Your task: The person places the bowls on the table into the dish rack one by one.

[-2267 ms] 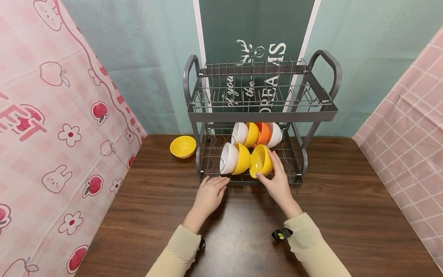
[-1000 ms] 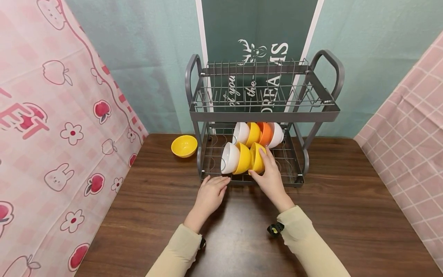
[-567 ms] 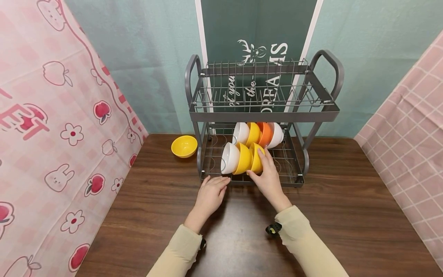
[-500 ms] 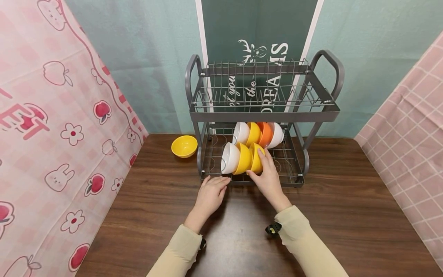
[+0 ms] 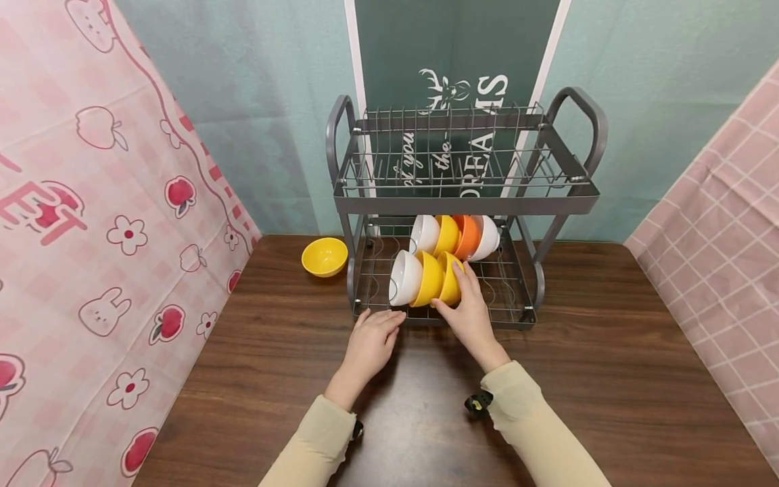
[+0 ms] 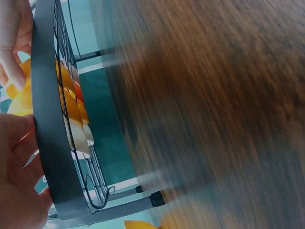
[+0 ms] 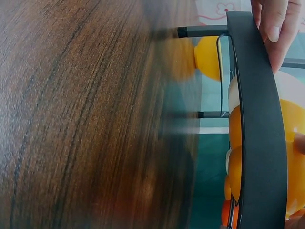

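Observation:
My right hand [image 5: 470, 323] pinches a yellow bowl [image 5: 449, 287] on the lower shelf of a grey two-tier dish rack [image 5: 465, 205], thumb low and fingers on its outside. This bowl stands on edge, against a second yellow bowl [image 5: 429, 279]. A white bowl [image 5: 404, 279] faces left at the front row's left end. Behind them stand a white bowl [image 5: 424, 234], a yellow bowl [image 5: 447, 234], an orange bowl [image 5: 468, 237] and another white bowl [image 5: 488, 239]. My left hand [image 5: 370, 343] rests with extended fingers on the lower shelf's front edge, holding no bowl.
One more yellow bowl [image 5: 324, 258] sits upright on the wooden table [image 5: 268, 379], left of the rack. The upper wire shelf [image 5: 450, 159] overhangs the back row. Patterned cloths [image 5: 146, 284] line the left, back and right sides.
My right hand has moved left with the yellow bowl, turning it from facing forward-left to nested close against the neighbouring yellow bowl. My left hand has stayed on the shelf edge.

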Tool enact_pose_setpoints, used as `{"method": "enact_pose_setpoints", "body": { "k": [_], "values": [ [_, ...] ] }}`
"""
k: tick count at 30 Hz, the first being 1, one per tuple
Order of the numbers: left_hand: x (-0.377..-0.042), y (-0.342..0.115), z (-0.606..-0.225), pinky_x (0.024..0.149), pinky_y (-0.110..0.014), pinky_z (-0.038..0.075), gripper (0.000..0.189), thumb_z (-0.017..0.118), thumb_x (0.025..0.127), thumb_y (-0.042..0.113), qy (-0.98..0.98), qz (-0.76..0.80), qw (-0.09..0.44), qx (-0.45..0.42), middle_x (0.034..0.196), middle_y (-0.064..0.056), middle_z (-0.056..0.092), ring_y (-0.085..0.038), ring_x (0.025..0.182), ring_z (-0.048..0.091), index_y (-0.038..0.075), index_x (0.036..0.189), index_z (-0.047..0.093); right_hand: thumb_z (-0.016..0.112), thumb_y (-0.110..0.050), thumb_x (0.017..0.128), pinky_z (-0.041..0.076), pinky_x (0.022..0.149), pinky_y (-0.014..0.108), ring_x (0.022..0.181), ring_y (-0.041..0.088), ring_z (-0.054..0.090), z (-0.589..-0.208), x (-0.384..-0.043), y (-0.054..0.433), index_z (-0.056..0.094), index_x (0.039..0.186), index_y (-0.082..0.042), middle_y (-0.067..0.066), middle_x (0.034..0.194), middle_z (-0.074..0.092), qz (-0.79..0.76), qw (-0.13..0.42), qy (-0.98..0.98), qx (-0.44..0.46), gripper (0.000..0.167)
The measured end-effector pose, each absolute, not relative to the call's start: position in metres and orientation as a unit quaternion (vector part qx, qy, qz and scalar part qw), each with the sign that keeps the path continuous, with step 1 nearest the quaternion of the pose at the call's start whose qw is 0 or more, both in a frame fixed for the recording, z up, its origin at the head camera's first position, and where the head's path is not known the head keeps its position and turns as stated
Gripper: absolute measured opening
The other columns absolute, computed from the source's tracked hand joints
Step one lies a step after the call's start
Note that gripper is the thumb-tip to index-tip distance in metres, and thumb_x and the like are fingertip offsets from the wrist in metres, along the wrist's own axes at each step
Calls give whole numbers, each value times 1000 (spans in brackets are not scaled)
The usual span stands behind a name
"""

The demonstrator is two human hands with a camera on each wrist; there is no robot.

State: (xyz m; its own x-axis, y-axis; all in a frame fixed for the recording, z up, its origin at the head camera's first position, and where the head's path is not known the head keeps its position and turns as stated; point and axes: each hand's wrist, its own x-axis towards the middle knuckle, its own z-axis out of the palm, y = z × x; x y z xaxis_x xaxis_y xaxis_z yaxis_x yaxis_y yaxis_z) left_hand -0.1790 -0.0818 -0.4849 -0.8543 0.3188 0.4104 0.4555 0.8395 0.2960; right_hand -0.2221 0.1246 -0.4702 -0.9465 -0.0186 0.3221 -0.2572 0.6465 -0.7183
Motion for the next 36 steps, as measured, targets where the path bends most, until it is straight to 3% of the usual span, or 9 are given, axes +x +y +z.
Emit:
{"method": "enact_pose_setpoints", "body": {
  "k": [36],
  "values": [
    [-178, -82, -485, 104, -45, 37, 30, 61, 87, 15, -945, -199, 167, -198, 116, 6, 66, -12, 111, 59, 21, 117, 66, 72, -24, 80, 31, 108, 51, 136, 36, 29, -468, -225, 130, 23, 147, -15, 17, 152, 16, 423, 111, -894, 94, 84]
  ]
}}
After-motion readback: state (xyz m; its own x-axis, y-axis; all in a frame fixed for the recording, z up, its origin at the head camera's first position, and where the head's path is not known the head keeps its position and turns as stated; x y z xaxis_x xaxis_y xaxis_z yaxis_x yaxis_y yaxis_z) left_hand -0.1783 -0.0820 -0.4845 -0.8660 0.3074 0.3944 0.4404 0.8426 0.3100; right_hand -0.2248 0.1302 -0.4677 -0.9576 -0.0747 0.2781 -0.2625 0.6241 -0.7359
